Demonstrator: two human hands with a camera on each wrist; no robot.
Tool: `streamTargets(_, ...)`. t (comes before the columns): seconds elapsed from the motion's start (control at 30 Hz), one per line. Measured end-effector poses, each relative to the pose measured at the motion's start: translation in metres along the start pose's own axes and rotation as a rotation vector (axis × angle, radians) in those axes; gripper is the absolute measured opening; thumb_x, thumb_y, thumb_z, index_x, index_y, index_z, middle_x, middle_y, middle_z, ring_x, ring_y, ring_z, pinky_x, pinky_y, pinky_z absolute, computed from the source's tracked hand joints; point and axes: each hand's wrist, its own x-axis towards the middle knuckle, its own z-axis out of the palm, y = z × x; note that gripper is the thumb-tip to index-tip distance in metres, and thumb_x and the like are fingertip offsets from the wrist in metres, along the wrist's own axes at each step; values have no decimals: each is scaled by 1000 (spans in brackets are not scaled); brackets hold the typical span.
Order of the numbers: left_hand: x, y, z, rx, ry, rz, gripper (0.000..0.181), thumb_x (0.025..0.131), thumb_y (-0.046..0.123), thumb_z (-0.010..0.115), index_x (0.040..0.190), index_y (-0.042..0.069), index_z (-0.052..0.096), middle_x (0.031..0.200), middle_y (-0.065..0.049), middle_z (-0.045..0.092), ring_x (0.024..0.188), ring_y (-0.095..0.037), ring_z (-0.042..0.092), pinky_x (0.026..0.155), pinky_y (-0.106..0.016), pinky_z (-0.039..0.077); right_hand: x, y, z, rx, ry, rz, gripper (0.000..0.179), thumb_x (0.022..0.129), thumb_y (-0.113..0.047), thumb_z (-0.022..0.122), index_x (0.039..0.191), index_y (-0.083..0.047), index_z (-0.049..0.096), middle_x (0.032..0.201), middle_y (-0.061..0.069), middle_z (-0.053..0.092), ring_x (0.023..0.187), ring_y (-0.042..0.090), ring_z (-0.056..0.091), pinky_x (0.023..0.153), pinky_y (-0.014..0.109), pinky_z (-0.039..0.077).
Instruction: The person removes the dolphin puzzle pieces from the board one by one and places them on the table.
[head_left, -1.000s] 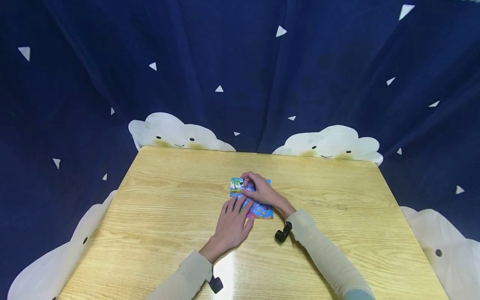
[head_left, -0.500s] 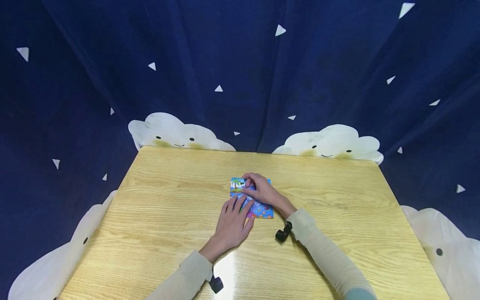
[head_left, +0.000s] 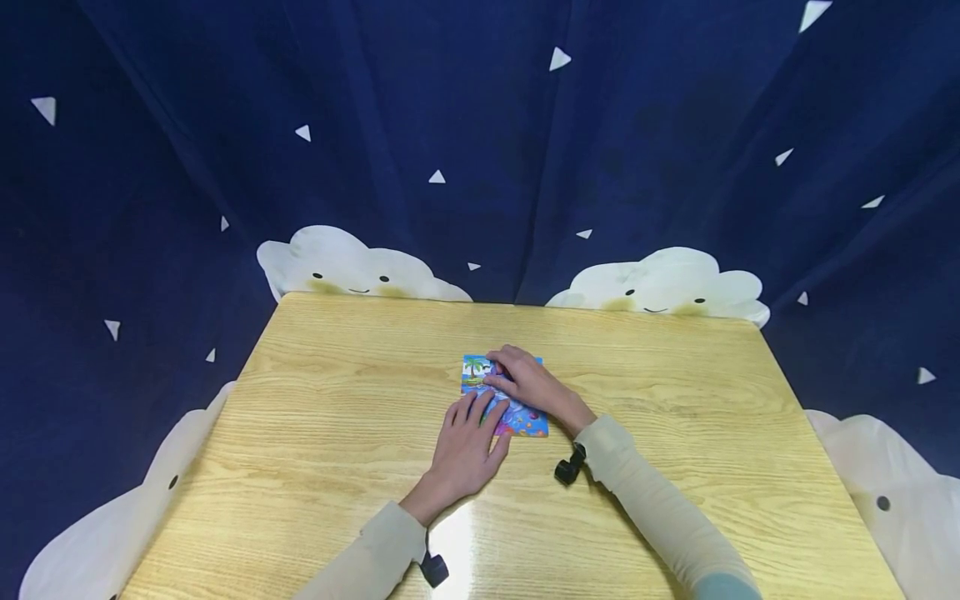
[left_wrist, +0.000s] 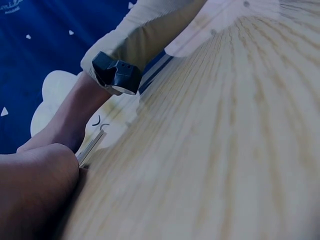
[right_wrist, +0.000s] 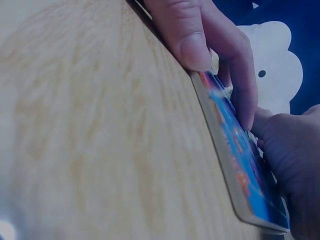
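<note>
A flat board with a bright cartoon sea picture point(head_left: 534, 425) lies on the wooden table. A palm tree is printed at its far left corner, beside a small white patch. My left hand point(head_left: 467, 450) rests on the board's near left part with fingers spread; its thumb point(right_wrist: 195, 52) lies at the near edge in the right wrist view. My right hand point(head_left: 532, 385) bends over the far right part, thumb and index finger a little apart near the palm tree. Its other fingertips are hidden, and I cannot tell whether it pinches a small piece.
The wood-grain table point(head_left: 337, 400) extends around both hands. Behind it hangs a dark blue curtain point(head_left: 375, 125) with white triangles and smiling clouds point(head_left: 660, 283). Small black cameras point(head_left: 567, 472) hang at both wrists.
My right hand has shifted slightly right, and its index fingertip has drawn back from the palm tree corner. The left hand and the board stay practically still.
</note>
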Motion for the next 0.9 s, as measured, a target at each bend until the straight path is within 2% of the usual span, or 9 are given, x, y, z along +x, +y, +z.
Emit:
streamTargets(0.13,-1,1,1,-19,52,7,52,108,44,43,153,19,52,159,-8,44,148,-35,33,117,-54,28,0,0,1,-6,-10,0,36,104,-29,67,128,-2,67,92,-2,54,83,14,51,78,34,47)
streamTargets(0.33,0,1,1,-32,73,10,52,108,43,45,152,18,53,158,-9,44,146,-36,34,116,-55,30,1,1,2,-16,-13,8,38,105,-30,64,132,-3,65,94,-2,55,85,14,51,79,34,47)
streamTargets(0.47,0,1,1,-20,60,1,53,108,44,43,153,19,52,158,-8,44,147,-35,34,117,-54,29,1,1,2,-9,-8,13,38,105,-28,64,133,-3,65,96,-1,54,85,14,51,80,34,47)
streamTargets(0.73,1,2,1,-8,-20,-23,56,109,49,37,158,23,46,164,-6,38,151,-33,29,121,-52,25,-5,2,-1,-40,28,24,40,104,-29,66,133,-2,67,100,1,57,88,16,52,83,36,49)
streamTargets(0.9,1,1,0,-10,-32,-26,56,110,49,36,159,24,44,164,-6,37,151,-33,28,121,-52,25,-7,4,-3,-29,36,48,41,103,-31,67,133,-3,67,100,1,56,87,15,52,82,35,49)
